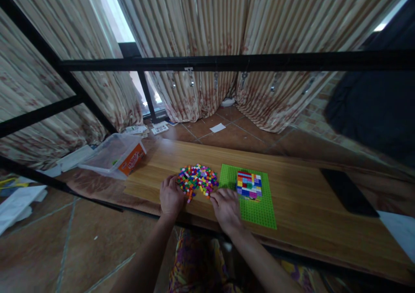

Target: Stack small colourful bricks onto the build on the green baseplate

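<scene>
A loose pile of small multicoloured building bricks (198,178) lies on the wooden tabletop. My left hand (171,196) rests at the pile's left edge, fingers loosely bent and apart, with no brick visible in them. At the lower right edge of the pile, my right hand (227,208) is closed, thumb and forefinger together; whatever they pinch is too small to make out. Just right of it lies a green studded baseplate (256,215), partly covered by that hand. A block of multicoloured bricks (249,185) is built up on the baseplate.
A clear plastic box (103,154) with an orange label stands at the table's left end. A black flat object (348,192) and white paper (400,230) lie to the right. A black metal bar (227,62) crosses in front of the striped curtains (201,20).
</scene>
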`<state>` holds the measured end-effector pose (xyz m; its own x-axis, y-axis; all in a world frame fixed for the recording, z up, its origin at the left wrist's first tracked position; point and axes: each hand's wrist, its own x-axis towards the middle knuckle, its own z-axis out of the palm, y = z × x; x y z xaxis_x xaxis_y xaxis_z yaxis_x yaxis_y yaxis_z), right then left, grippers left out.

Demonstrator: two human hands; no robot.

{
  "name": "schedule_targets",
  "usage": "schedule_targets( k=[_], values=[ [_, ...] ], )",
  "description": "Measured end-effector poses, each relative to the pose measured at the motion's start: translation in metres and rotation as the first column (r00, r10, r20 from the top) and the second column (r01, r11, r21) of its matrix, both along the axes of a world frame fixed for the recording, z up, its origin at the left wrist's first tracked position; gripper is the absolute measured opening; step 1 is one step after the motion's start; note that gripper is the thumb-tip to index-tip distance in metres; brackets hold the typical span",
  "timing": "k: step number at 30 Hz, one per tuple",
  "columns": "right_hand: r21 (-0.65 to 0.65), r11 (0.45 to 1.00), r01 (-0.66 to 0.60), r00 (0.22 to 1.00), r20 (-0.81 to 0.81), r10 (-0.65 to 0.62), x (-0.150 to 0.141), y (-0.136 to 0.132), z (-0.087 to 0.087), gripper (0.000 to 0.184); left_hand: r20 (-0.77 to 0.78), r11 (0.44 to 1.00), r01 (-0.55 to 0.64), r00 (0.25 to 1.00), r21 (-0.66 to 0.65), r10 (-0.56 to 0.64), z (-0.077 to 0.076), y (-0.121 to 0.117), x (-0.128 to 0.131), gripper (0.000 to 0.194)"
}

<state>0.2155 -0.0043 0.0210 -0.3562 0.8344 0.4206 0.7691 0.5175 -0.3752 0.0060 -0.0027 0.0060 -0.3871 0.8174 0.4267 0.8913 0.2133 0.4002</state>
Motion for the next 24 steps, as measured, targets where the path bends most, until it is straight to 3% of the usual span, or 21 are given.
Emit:
schedule_targets(
  k=[4,12,18,24],
  values=[
    [-0.021,1.000,0.022,0.999,0.045,-0.021,-0.004,0.012,0.000,0.011,0.005,1.000,-0.005,1.000,-0.005,0.005,0.001,0.000,0.001,0.033],
    [-0.073,0.995,0.065,0.998,-0.012,-0.066,-0.016,0.031,0.013,0.015,0.019,1.000,-0.005,1.000,-0.009,0.006,0.003,-0.001,0.002,0.034],
    [-0.137,0.986,0.099,0.995,0.028,-0.097,-0.033,0.048,0.009,0.012,-0.006,1.000,0.002,1.000,-0.006,-0.002,0.004,-0.002,0.002,0.033],
    [-0.163,0.984,0.074,0.997,-0.025,-0.079,-0.032,0.047,0.013,0.015,0.031,1.000,-0.004,1.000,0.025,0.003,-0.002,0.001,-0.001,0.030]
  ],
)
